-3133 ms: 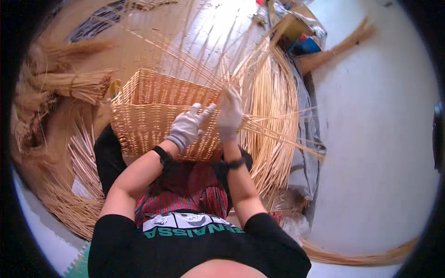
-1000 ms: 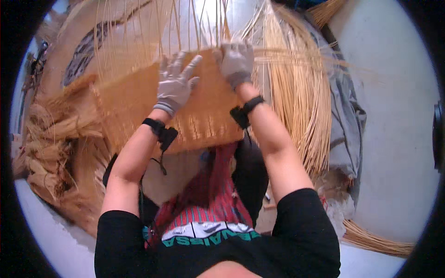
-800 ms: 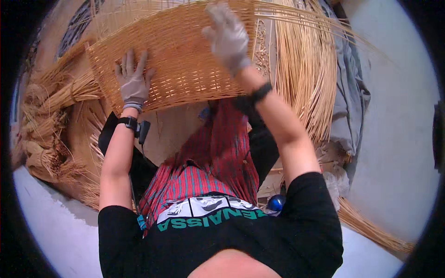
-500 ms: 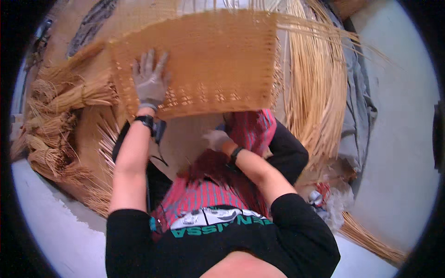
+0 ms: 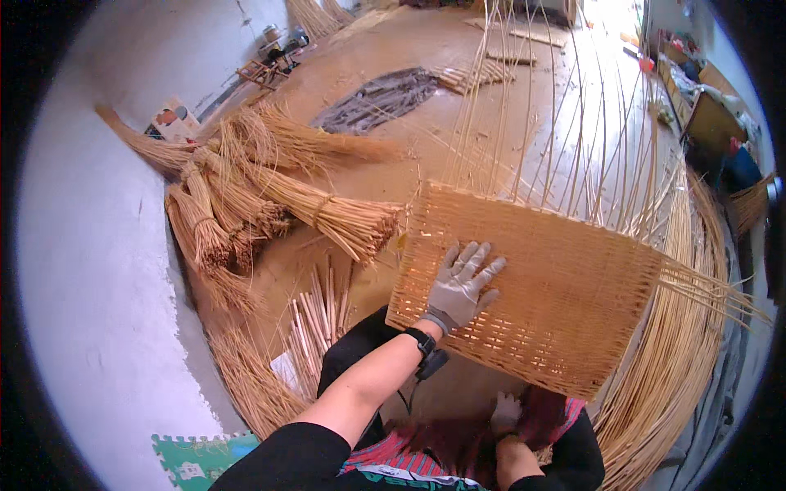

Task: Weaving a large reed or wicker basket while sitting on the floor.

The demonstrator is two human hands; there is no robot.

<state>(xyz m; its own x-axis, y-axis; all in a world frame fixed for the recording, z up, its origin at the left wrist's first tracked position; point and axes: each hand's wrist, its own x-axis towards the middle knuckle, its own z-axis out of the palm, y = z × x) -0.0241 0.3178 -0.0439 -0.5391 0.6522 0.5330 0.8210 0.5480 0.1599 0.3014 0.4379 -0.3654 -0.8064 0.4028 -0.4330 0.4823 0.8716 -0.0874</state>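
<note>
A woven wicker panel [image 5: 540, 278] leans tilted over my lap, with long loose canes rising from its far edge and more jutting from its right side. My left hand [image 5: 465, 286], in a pale work glove, lies flat on the panel's left part with the fingers spread. Below the near edge, close to my lap, is my right hand [image 5: 506, 412], also gloved. Its fingers point forward, a little apart, and nothing shows in them. A dark red and striped cloth [image 5: 434, 446] covers my lap.
Tied cane bundles [image 5: 319, 204] lie on the left, with cut sticks [image 5: 315, 315] nearer my knee. Long loose canes [image 5: 663, 393] stretch along the right. Farther off are a dark cloth heap [image 5: 377, 100] and a slatted wooden piece [image 5: 475, 75]. A white wall [image 5: 98, 245] bounds the left.
The head view has swung up and to the left, so more of the floor shows. My left hand stays flat on the panel; my right stays beneath its near edge.
</note>
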